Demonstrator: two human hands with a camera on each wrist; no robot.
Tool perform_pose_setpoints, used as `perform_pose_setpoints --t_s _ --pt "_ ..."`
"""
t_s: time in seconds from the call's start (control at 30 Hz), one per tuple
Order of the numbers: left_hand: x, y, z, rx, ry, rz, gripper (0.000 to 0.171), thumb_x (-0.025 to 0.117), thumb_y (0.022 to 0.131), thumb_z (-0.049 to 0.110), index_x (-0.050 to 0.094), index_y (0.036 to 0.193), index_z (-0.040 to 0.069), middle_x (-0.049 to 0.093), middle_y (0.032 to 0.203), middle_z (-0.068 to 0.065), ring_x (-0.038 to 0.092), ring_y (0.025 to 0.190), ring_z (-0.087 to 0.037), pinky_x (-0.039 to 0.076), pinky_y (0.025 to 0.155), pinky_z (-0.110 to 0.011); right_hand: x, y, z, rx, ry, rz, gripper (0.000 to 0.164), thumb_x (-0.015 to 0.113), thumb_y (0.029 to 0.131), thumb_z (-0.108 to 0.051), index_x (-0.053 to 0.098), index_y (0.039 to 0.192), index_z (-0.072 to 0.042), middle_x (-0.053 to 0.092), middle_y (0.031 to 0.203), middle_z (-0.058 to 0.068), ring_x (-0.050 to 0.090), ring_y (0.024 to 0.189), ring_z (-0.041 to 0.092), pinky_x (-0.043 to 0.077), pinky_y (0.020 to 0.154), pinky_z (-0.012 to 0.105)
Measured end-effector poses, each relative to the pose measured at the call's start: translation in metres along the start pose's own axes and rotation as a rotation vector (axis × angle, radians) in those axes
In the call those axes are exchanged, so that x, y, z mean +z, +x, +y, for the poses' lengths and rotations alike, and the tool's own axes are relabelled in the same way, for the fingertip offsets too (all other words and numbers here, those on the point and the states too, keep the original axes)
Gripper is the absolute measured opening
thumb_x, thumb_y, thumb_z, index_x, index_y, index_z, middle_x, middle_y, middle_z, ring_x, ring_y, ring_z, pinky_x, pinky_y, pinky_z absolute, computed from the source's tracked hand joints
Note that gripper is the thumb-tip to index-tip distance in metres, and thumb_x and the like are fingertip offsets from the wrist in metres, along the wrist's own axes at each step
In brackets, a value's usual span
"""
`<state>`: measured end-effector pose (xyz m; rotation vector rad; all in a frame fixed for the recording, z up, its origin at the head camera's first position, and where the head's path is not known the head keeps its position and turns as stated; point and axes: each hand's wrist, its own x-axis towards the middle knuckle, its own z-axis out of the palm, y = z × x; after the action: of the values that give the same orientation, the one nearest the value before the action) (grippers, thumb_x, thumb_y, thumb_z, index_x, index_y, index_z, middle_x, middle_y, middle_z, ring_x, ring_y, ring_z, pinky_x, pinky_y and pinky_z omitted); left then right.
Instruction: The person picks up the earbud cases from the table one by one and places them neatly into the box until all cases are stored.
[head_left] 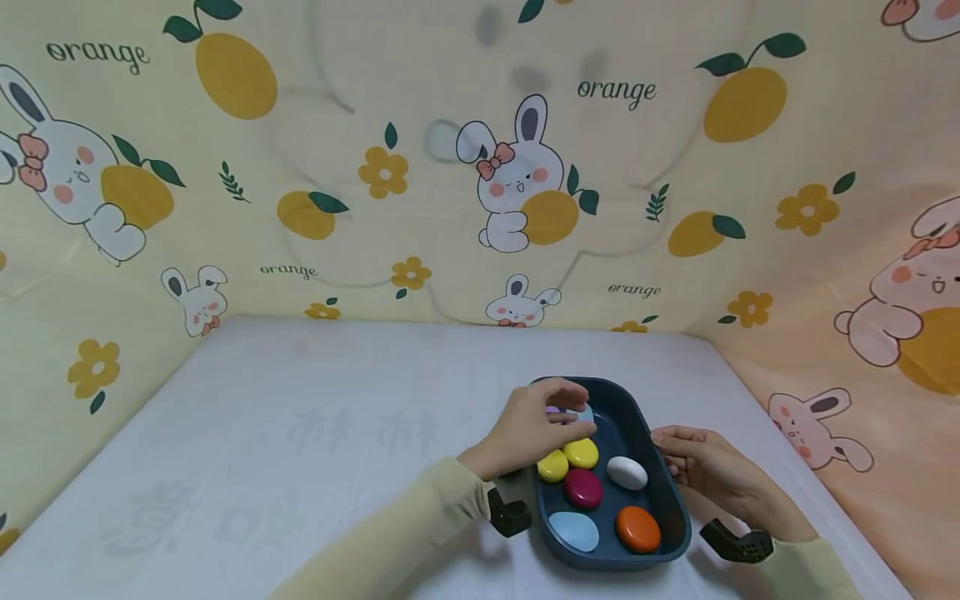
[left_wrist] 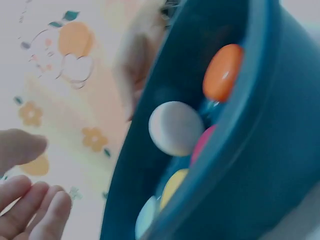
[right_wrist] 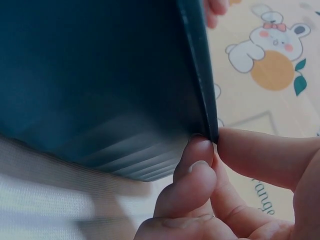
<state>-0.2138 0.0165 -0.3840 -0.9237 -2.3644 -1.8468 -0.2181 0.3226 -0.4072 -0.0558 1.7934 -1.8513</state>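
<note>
A dark blue tray (head_left: 622, 408) with rounded corners holds several smooth, glossy pebble-like pieces: orange (head_left: 638, 530), white (head_left: 627, 473), dark red (head_left: 582, 489), two yellow and light blue (head_left: 574, 532). My left hand (head_left: 525, 427) hovers over the tray's far left side, partly hiding a purple and another light blue piece (head_left: 583, 414). In the left wrist view its thumb and fingers (left_wrist: 50, 212) stand apart with nothing between them. On the tray's right side, my right hand (head_left: 723, 471) pinches the rim between thumb (right_wrist: 260, 152) and fingers.
A white cloth (head_left: 262, 458) covers the table. Behind and beside it hang cream sheets (head_left: 420, 100) printed with rabbits and oranges. Black wrist cameras (head_left: 508, 512) sit on both wrists, the left one close to the tray's left wall.
</note>
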Motion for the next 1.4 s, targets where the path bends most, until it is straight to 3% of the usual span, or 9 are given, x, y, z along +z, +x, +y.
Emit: perform_pose_setpoints --t_s 0.17,0.27,0.33,0.4,0.53,0.73,0.97,1.27,1.4 --pt "-0.029 -0.004 -0.001 -0.013 -0.03 0.126 0.034 0.074 0.09 0.015 0.063 0.12 0.006 0.064 0.116 -0.006 0.063 0.106 -0.018 0.051 0.085 -0.022 0.001 0.0 0.001 0.013 -0.003 0.011 0.02 0.054 0.103 -0.021 0.069 0.111 -0.011 0.064 0.091 0.002 0.053 0.08 0.017 0.047 0.076 0.027" --pt "-0.046 -0.012 0.012 -0.038 -0.004 0.163 0.031 0.073 0.09 0.011 0.063 0.119 0.004 0.064 0.115 -0.008 0.063 0.108 -0.025 0.052 0.085 -0.023 0.001 0.0 0.001 0.018 -0.005 0.017 0.02 0.054 0.103 -0.021 0.069 0.11 -0.011 0.064 0.09 0.002 0.053 0.08 0.017 0.047 0.075 0.027" --pt "-0.055 -0.015 0.011 -0.046 0.009 0.18 0.03 0.072 0.09 0.009 0.063 0.119 0.003 0.064 0.114 -0.01 0.063 0.108 -0.027 0.052 0.085 -0.024 0.001 0.0 0.0 0.019 -0.006 0.02 0.02 0.054 0.103 -0.021 0.069 0.11 -0.01 0.064 0.09 0.002 0.053 0.08 0.017 0.046 0.075 0.028" --pt "-0.063 -0.017 0.008 -0.049 0.025 0.194 0.031 0.072 0.09 0.008 0.063 0.119 0.002 0.064 0.113 -0.01 0.063 0.107 -0.026 0.052 0.085 -0.024 0.002 0.0 -0.001 0.017 -0.009 0.017 0.02 0.054 0.103 -0.021 0.068 0.111 -0.01 0.063 0.09 0.002 0.053 0.08 0.017 0.046 0.075 0.028" --pt "-0.073 -0.016 -0.015 -0.055 0.055 0.207 0.032 0.075 0.089 0.016 0.064 0.119 0.009 0.065 0.112 -0.003 0.064 0.104 -0.018 0.053 0.084 -0.024 0.001 0.0 -0.001 0.018 -0.014 0.024 0.019 0.054 0.103 -0.021 0.069 0.11 -0.011 0.062 0.089 0.001 0.053 0.079 0.017 0.047 0.075 0.028" --pt "-0.082 -0.022 -0.021 -0.087 0.08 0.17 0.034 0.075 0.089 0.022 0.064 0.119 0.012 0.065 0.113 0.0 0.063 0.105 -0.017 0.053 0.085 -0.026 0.001 0.0 0.0 0.021 -0.012 0.029 0.02 0.054 0.103 -0.022 0.069 0.109 -0.01 0.063 0.089 0.001 0.053 0.079 0.017 0.047 0.075 0.027" --pt "-0.087 -0.029 -0.027 -0.143 0.087 0.113 0.042 0.078 0.086 0.027 0.062 0.123 0.013 0.063 0.12 -0.005 0.062 0.108 -0.018 0.053 0.086 -0.028 0.002 0.001 -0.001 0.016 -0.018 0.039 0.02 0.054 0.103 -0.022 0.069 0.111 -0.01 0.064 0.091 0.001 0.054 0.079 0.017 0.048 0.075 0.027" --pt "-0.083 -0.038 -0.041 -0.208 0.024 -0.006 0.057 0.085 0.078 0.02 0.059 0.128 0.011 0.063 0.12 0.0 0.061 0.112 -0.029 0.053 0.085 -0.027 0.003 0.0 -0.002 0.015 -0.009 0.04 0.021 0.054 0.103 -0.021 0.069 0.111 -0.01 0.064 0.089 0.001 0.054 0.078 0.016 0.048 0.075 0.027" --pt "-0.081 -0.04 -0.044 -0.236 0.015 -0.031 0.058 0.086 0.077 0.019 0.06 0.128 0.011 0.063 0.122 -0.007 0.061 0.111 -0.03 0.053 0.085 -0.027 0.004 0.0 -0.003 0.019 -0.005 0.043 0.021 0.054 0.103 -0.021 0.07 0.111 -0.01 0.064 0.089 0.001 0.054 0.078 0.016 0.048 0.075 0.027"
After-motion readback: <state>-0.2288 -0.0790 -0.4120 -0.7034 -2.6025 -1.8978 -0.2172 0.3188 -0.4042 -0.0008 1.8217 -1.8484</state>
